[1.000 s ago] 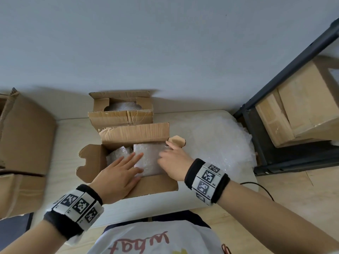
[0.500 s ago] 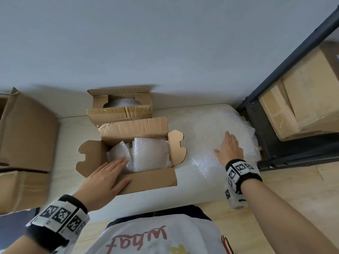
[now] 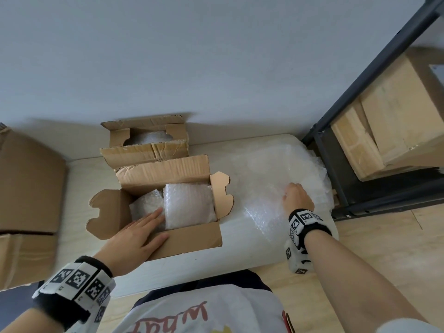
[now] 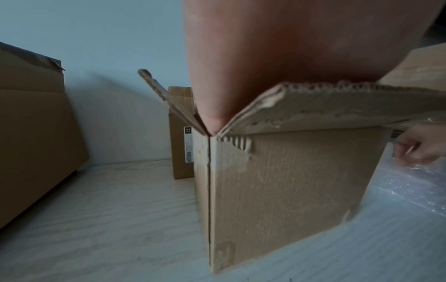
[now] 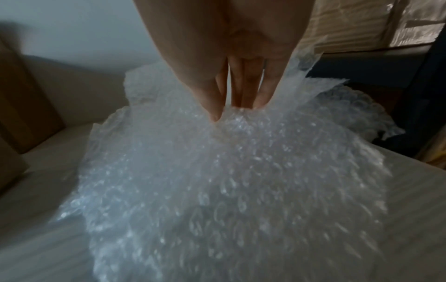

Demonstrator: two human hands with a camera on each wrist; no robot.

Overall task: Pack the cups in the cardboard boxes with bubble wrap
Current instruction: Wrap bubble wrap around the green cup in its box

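An open cardboard box (image 3: 192, 239) stands mid-table and holds two bubble-wrapped bundles, a big one (image 3: 189, 205) and a smaller one (image 3: 144, 203). My left hand (image 3: 153, 217) lies flat across the box's near-left corner, its straight fingers touching the smaller bundle. In the left wrist view the palm (image 4: 265, 47) sits over the box's corner (image 4: 284, 183). To the right, a loose heap of bubble wrap (image 3: 269, 174) covers the table. My right hand (image 3: 296, 198) has its fingers curled into it. In the right wrist view my right hand (image 5: 239, 106) pinches a fold of the bubble wrap (image 5: 229, 181). No bare cup shows.
A second open box (image 3: 144, 152) with bubble wrap inside stands behind the first, against the wall. Large cardboard boxes (image 3: 26, 183) crowd the left side. A black metal shelf (image 3: 336, 169) holding cartons (image 3: 396, 126) stands right of the table.
My right hand left the box, swung right onto the bubble wrap heap and closed its fingers on a fold. My left hand slid back toward the box's near-left corner.
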